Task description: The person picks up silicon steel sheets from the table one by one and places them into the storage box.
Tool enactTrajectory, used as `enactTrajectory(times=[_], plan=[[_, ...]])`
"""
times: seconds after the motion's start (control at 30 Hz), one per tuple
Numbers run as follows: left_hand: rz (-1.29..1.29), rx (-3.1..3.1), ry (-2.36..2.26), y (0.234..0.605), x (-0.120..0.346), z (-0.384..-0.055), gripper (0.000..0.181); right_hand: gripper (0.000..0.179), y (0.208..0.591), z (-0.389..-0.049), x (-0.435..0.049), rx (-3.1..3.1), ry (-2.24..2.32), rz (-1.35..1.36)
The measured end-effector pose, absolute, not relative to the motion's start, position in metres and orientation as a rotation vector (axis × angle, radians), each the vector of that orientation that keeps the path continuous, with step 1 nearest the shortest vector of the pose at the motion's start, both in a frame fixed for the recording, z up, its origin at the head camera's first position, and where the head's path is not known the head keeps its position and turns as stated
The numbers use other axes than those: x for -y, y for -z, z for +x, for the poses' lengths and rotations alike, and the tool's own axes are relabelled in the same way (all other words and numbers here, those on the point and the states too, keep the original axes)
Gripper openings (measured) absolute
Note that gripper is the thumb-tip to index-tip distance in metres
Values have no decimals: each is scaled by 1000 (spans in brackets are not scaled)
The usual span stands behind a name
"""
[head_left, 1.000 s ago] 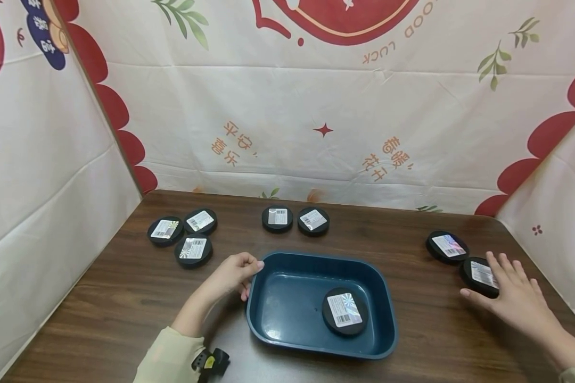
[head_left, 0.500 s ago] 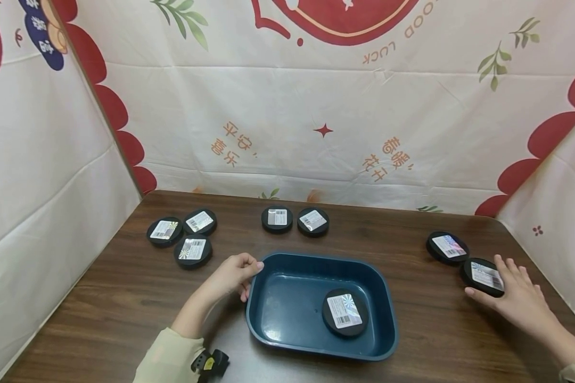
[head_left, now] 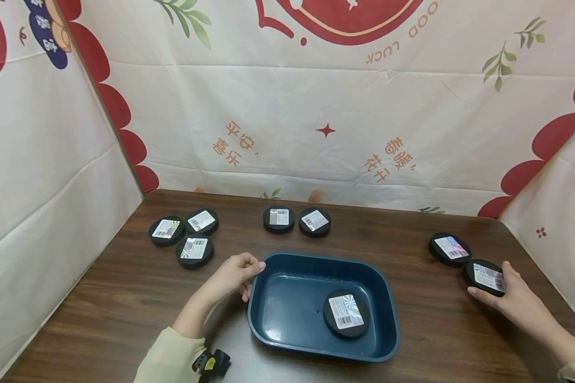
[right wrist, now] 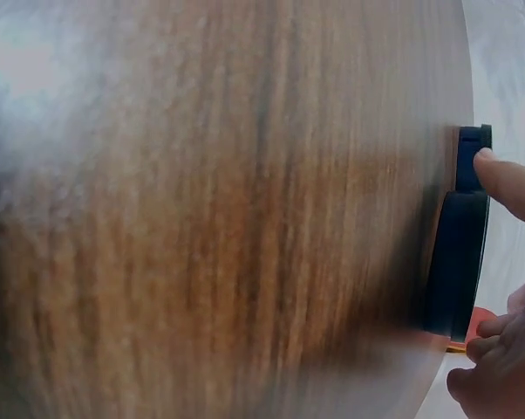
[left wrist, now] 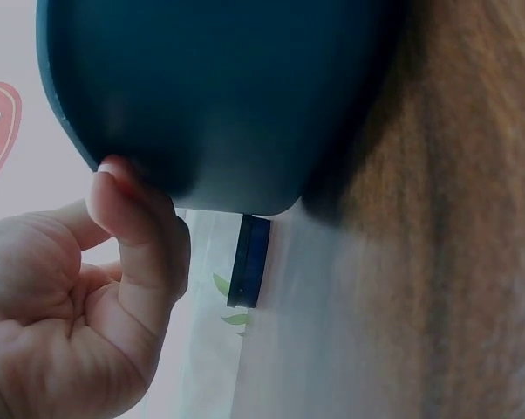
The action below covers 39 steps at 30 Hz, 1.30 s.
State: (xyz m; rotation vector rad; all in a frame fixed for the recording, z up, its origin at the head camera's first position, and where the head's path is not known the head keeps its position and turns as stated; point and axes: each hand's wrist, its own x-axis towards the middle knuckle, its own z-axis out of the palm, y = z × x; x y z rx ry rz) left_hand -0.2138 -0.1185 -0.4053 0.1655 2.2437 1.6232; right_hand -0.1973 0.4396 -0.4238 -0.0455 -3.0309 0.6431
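Note:
With thumb and fingers, my left hand [head_left: 235, 274] pinches the left rim of a dark blue rectangular tray [head_left: 323, 351]. The left wrist view shows the thumb on the outer wall of the tray [left wrist: 219, 113]. One flat round black container [head_left: 346, 314] with a barcode label lies inside, right of the middle. At the far right, my right hand [head_left: 519, 303] grips another round black container [head_left: 484, 277], thumb at its near left edge and fingers curled at its right side. That container [right wrist: 459, 262] appears edge-on in the right wrist view. A similar container [head_left: 450, 249] sits close behind it.
Three more labelled round black containers [head_left: 195, 250] are grouped at the back left of the brown wooden table [head_left: 100, 314]. Two others [head_left: 279, 219] stand side by side at the back middle. A printed white cloth [head_left: 287, 106] hangs behind and at both sides.
My right hand has lowered around the front right container, its fingers going from spread above it to curled at its side. That container shifted slightly right. The left hand stays on the tray.

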Motion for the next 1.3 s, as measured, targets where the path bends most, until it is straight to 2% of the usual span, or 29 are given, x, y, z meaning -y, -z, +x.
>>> enactTrajectory(times=[0.87, 1.3], plan=[[182, -2217, -1656, 407, 116, -214, 25, 105, 426, -197, -443, 2999, -551, -286], [182, -2243, -1628, 405, 118, -214, 26, 102, 433, -202, -450, 2975, -580, -260]])
